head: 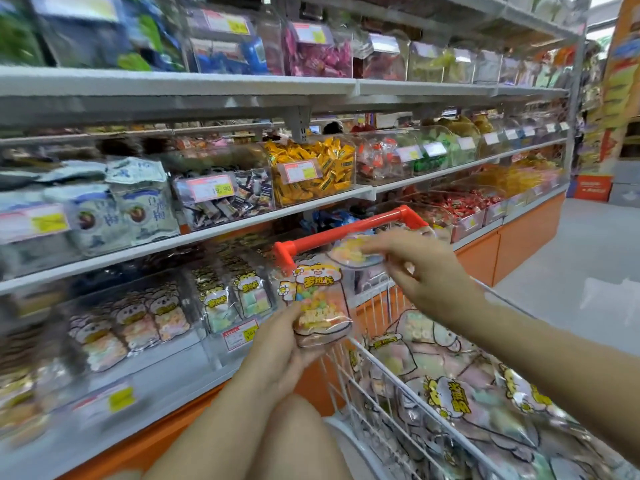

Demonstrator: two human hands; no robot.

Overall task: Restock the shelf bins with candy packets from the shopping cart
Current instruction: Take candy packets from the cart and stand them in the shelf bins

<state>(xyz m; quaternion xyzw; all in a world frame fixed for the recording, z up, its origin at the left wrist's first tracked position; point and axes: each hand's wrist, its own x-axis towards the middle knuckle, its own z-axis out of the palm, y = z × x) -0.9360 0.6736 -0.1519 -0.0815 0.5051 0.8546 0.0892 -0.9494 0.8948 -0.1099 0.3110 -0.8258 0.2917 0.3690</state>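
In the aisle's near centre, before the lowest shelf: left hand, fingers and thumb curled round the bottom of one candy packet, a clear bag with a cartoon header and pastel sweets, held upright between the shelving and the cart. Just right of and beyond it: right hand, palm down, index finger stretched left onto a second packet that sits level with the cart handle; the other fingers are loosely bent. Motion blur hides the contact, so I cannot tell whether it pinches the bag or merely touches it. Near right: shopping cart, white wire, red handle at its far end, filled with a heap of matching packets. Left, on the lowest shelf: clear shelf bin holding upright packets of the same brand, with a red-and-yellow price label on its front; a neighbouring bin further left holds similar bags. Middle shelf above: bin of dark-wrapped sweets, tagged 19.90, and beside it on the right a bin of yellow-wrapped sweets. Far right: orange shelf base.
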